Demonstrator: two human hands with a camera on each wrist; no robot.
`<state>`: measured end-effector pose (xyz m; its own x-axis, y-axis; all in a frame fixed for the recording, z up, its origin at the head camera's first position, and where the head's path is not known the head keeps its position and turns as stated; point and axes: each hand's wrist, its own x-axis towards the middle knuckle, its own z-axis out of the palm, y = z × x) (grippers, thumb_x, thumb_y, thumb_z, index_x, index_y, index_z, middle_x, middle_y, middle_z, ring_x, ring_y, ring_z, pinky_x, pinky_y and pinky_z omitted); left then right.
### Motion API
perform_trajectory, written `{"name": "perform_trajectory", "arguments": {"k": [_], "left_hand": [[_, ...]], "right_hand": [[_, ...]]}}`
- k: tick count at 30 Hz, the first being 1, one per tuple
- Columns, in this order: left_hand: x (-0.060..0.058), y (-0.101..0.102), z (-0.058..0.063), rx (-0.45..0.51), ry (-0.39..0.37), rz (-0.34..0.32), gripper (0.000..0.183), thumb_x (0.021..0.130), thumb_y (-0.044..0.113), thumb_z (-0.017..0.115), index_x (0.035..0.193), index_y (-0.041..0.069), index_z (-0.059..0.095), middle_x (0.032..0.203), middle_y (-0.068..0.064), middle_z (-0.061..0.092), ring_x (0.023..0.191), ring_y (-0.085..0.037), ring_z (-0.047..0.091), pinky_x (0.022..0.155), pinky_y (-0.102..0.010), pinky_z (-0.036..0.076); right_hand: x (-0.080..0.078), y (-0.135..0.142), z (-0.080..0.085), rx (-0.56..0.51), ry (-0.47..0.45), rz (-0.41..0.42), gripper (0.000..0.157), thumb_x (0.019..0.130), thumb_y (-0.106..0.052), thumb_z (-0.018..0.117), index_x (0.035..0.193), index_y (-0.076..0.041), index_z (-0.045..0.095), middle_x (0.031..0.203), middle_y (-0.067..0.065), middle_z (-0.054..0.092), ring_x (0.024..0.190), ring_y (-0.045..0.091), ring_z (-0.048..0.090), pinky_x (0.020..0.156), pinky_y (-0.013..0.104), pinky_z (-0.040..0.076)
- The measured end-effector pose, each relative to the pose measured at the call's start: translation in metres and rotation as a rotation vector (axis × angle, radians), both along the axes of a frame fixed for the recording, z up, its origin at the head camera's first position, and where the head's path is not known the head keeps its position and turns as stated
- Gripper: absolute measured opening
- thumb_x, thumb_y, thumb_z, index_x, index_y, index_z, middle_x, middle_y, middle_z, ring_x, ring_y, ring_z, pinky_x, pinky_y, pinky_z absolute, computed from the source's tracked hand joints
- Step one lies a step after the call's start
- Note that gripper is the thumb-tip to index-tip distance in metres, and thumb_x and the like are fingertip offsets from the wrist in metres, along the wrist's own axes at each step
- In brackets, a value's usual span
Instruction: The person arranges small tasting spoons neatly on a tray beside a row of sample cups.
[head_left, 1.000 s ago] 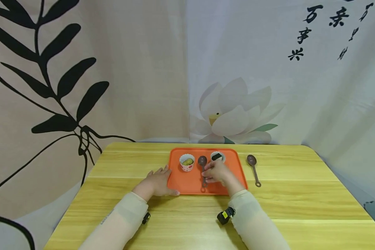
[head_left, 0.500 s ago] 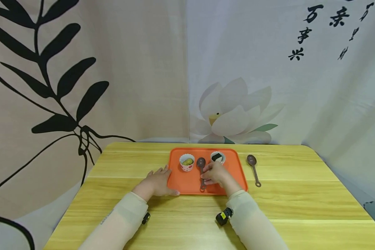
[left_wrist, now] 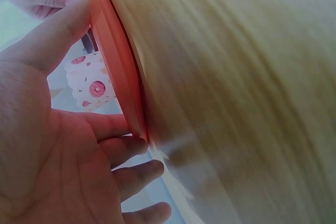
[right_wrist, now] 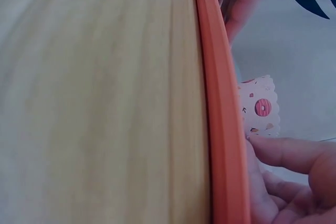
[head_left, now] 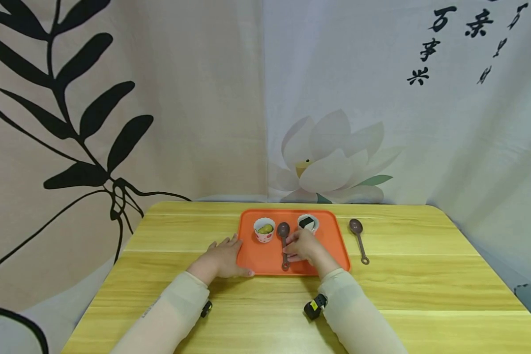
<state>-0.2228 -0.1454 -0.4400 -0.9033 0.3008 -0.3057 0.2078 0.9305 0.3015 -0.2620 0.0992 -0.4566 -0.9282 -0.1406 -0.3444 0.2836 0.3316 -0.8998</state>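
An orange tray (head_left: 270,260) lies on the wooden table. My left hand (head_left: 221,258) rests at its left near corner, fingers spread, thumb along the near rim. In the left wrist view, the left thumb and fingers touch the tray's rim (left_wrist: 118,61). My right hand (head_left: 307,246) pinches the handle of a brown spoon (head_left: 283,229) at the middle of the tray. Left of the spoon stands a paper cup (head_left: 264,236) with yellow-green pieces in it. A second white cup (head_left: 315,222) behind the right hand holds something black and white.
Another brown spoon (head_left: 356,226) lies on the table (head_left: 407,275) to the right of the tray. A printed curtain (head_left: 212,123) hangs behind the table's far edge.
My right hand has moved slightly left with the spoon and lowered it onto the tray. The left hand has stayed at the tray's corner.
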Motion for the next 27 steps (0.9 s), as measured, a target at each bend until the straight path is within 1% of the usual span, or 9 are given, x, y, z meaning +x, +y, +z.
{"name": "perform_trajectory", "arguments": {"k": [5,11,17,27], "left_hand": [[0.0004,-0.0002,0.0008,0.001,-0.002,0.003,0.107,0.080,0.064,0.073,0.154,-0.002,0.033,0.163,-0.019,0.024,0.149,-0.041,0.022,0.117,-0.063,0.014],[0.0002,-0.0006,-0.0008,0.005,0.000,0.000,0.108,0.080,0.064,0.073,0.155,-0.002,0.032,0.163,-0.019,0.024,0.149,-0.041,0.022,0.117,-0.063,0.014],[0.0008,-0.0002,-0.0002,0.007,0.003,-0.004,0.107,0.080,0.063,0.073,0.154,-0.002,0.032,0.163,-0.019,0.024,0.148,-0.042,0.023,0.116,-0.064,0.015],[0.0007,-0.0008,-0.0014,0.014,0.000,0.000,0.108,0.080,0.064,0.073,0.155,-0.002,0.031,0.163,-0.019,0.023,0.149,-0.041,0.022,0.117,-0.063,0.014]], "right_hand": [[0.0002,-0.0009,0.0006,0.011,-0.005,0.004,0.019,0.088,0.011,0.068,0.106,0.009,0.061,0.085,0.014,0.061,0.069,0.022,0.068,0.065,0.037,0.061],[0.0006,-0.0014,0.0012,0.015,-0.003,-0.010,0.020,0.087,0.012,0.069,0.105,0.008,0.060,0.083,0.014,0.060,0.066,0.022,0.066,0.063,0.037,0.061],[0.0004,-0.0036,-0.0008,0.019,0.019,-0.023,0.020,0.086,0.012,0.070,0.101,0.007,0.059,0.083,0.014,0.060,0.063,0.021,0.066,0.061,0.037,0.061],[0.0008,-0.0044,-0.0028,0.019,0.032,-0.031,0.021,0.085,0.013,0.070,0.100,0.007,0.058,0.083,0.016,0.061,0.061,0.021,0.066,0.060,0.037,0.061]]}}
